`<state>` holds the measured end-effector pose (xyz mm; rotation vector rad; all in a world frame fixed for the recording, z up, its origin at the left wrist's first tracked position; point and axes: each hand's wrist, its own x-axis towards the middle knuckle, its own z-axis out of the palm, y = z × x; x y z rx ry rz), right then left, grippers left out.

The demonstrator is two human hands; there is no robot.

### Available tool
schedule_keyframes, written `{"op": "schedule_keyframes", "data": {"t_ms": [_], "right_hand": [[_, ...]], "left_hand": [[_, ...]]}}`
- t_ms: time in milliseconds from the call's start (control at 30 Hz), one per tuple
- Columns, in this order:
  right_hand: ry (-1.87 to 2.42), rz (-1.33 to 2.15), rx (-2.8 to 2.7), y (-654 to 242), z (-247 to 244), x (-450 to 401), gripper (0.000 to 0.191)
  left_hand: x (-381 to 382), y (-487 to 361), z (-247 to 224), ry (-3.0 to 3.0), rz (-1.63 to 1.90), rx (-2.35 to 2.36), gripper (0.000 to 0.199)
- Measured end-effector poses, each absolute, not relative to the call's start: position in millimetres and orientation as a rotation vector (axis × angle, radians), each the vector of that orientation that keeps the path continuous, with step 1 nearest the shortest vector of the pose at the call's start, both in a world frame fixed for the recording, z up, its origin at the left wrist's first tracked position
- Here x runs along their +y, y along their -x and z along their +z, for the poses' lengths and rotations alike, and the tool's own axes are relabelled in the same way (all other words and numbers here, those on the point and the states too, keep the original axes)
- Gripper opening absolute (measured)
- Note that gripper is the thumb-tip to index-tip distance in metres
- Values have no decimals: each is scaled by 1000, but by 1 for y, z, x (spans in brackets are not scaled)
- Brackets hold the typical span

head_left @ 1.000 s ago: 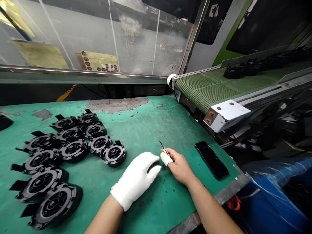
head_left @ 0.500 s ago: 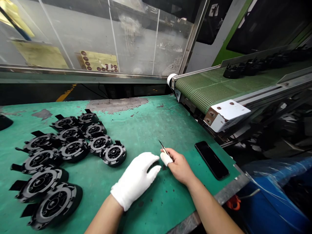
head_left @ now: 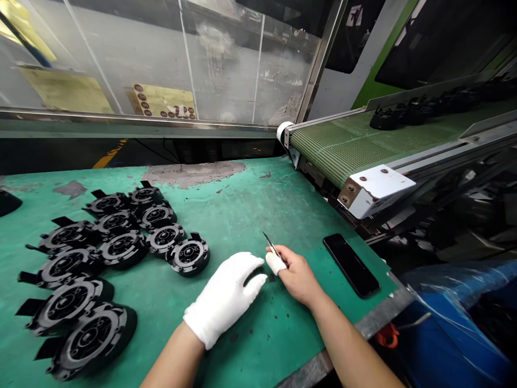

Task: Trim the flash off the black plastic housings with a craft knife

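Note:
My left hand (head_left: 228,296), in a white glove, rests low over the green tabletop with thumb and fingers apart and nothing between them. Close to its fingertips, my right hand (head_left: 298,277) grips a slim craft knife (head_left: 272,247), whose dark pointed blade slants up and to the left. That hand is bare except for a white cover on the thumb. Left of my gloved hand, several round black plastic parts (head_left: 189,255) stand in slanting rows, ribbed faces up, most showing a flat tab at the edge.
A black phone (head_left: 351,265) lies right of my hands on the green table (head_left: 242,210). Beyond it, a green conveyor belt (head_left: 335,151) carries more black parts (head_left: 383,117). A blue bin (head_left: 448,328) with a plastic liner stands past the table's right edge.

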<state>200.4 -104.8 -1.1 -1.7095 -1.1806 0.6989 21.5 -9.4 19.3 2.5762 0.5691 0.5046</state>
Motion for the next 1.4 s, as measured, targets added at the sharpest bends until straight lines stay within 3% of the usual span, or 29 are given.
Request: {"op": "schedule_keyframes", "data": {"t_ms": [1400], "right_hand": [[1730,690,-1188,-201,-1,-105,31]], "left_hand": [[-9,-23,16,-2557,501,586,34]]}}
